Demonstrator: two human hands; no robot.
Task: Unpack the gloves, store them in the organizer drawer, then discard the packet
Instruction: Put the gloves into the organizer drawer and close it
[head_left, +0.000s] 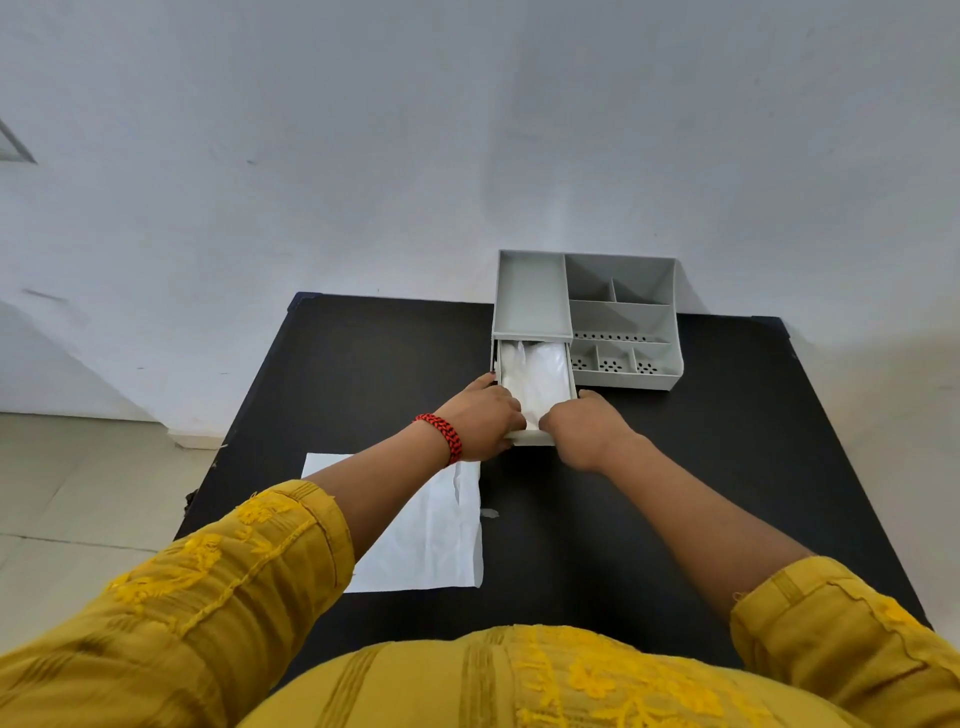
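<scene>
Black table (675, 467), white wall (363, 156)

a plain indoor room: bare white wall (467, 130), tiled floor (78, 493), black table (623, 519) with grey desk organizer (618, 317)

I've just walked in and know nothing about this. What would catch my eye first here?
Two bare hands, left hand and right hand, grip the front of an open drawer holding white gloves, pulled out of a grey organizer at the black table's far edge. Nearer, a flat white packet lies beneath the left arm.
</scene>
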